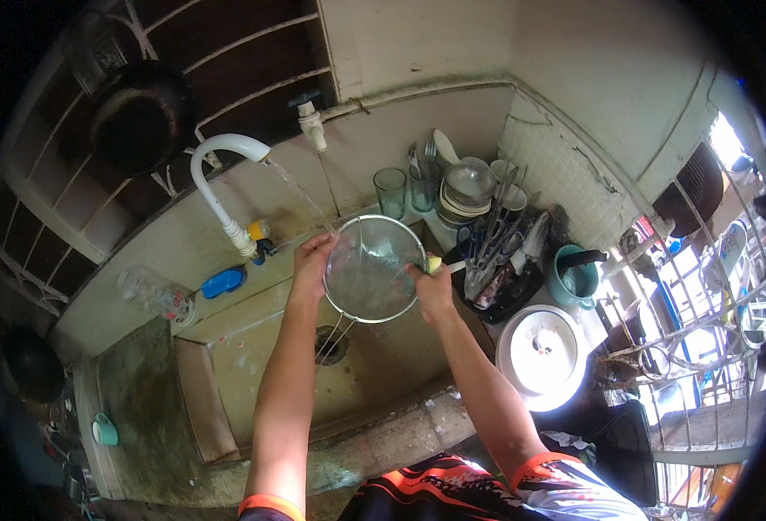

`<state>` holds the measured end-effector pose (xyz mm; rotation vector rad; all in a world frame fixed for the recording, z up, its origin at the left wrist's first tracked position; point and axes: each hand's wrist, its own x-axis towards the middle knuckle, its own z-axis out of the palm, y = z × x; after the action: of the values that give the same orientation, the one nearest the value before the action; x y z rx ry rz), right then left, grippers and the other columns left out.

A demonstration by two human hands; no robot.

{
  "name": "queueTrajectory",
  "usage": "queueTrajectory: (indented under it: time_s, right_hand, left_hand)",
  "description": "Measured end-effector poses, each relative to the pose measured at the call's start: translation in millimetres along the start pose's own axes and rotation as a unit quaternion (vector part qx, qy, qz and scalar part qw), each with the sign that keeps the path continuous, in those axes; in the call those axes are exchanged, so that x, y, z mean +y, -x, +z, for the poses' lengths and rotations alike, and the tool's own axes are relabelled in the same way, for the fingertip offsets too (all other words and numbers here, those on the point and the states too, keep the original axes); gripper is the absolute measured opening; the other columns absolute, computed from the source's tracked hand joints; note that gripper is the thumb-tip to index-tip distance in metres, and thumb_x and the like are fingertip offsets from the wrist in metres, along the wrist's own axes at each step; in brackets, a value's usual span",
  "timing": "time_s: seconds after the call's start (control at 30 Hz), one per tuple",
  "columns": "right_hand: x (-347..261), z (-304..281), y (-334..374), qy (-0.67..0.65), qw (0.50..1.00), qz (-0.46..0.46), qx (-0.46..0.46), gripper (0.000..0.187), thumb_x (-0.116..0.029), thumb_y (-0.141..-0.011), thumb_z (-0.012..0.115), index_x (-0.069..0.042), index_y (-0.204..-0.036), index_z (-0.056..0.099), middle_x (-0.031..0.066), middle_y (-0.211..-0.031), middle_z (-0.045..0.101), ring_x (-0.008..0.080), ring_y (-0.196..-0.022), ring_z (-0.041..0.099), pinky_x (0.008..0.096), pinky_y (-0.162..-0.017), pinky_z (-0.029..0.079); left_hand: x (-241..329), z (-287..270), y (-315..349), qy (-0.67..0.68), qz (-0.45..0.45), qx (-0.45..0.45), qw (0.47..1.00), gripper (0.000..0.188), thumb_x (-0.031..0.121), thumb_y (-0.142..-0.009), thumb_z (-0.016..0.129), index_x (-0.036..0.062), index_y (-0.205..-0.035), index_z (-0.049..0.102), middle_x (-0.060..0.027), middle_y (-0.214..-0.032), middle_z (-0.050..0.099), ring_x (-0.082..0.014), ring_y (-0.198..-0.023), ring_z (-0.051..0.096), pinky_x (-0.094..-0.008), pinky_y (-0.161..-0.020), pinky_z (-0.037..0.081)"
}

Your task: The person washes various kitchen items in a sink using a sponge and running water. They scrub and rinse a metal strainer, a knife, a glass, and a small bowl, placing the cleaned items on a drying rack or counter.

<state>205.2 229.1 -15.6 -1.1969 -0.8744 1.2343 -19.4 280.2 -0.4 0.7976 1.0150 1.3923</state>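
Note:
A round wire-mesh strainer [373, 282] with a metal rim is held over the sink [253, 382]. My left hand [315, 259] is closed on the rim's left side. My right hand [431, 286] grips the right side, its thumb against the mesh. Beside the right fingers shows a small yellow piece [434, 262], perhaps a sponge, and past it a pale handle end. A thin stream of water [305, 193] runs from the white curved faucet [214, 187] down to the rim by my left hand. The strainer's wire loop [338, 337] hangs above the drain.
Right of the sink stand glasses [390, 193], stacked bowls [468, 187], a rack of utensils [496, 260], a teal mug [577, 276] and white plates [541, 347]. A blue brush-like item [224, 282] and a clear jar [155, 295] lie on the back left ledge. A pan [144, 117] hangs upper left.

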Motion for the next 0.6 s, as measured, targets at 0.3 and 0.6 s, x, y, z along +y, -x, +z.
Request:
queueTrajectory:
  time_s: [0.3, 0.6]
  right_hand:
    - [-78, 0, 32, 0.107, 0.994, 0.012, 0.026, 0.039, -0.010, -0.077, 0.066, 0.000, -0.114, 0.061, 0.0065, -0.099, 0.065, 0.0177, -0.090, 0.058, 0.0303, -0.082, 0.045]
    - [-106, 15, 45, 0.158, 0.979, -0.017, 0.124, 0.039, -0.016, -0.078, 0.062, 0.002, -0.113, 0.063, 0.0180, -0.088, 0.069, 0.0281, -0.082, 0.067, 0.0366, -0.076, 0.050]
  left_hand:
    - [-1, 21, 7, -0.106, -0.076, -0.028, 0.991, 0.014, 0.012, -0.094, 0.062, -0.0018, -0.094, 0.065, -0.0104, -0.085, 0.069, -0.0186, -0.076, 0.068, -0.0331, -0.066, 0.058]
    - [-1, 29, 11, -0.037, -0.055, -0.127, 0.990, 0.018, 0.007, -0.092, 0.064, -0.0002, -0.108, 0.063, -0.0104, -0.100, 0.069, -0.0189, -0.086, 0.068, -0.0362, -0.071, 0.060]
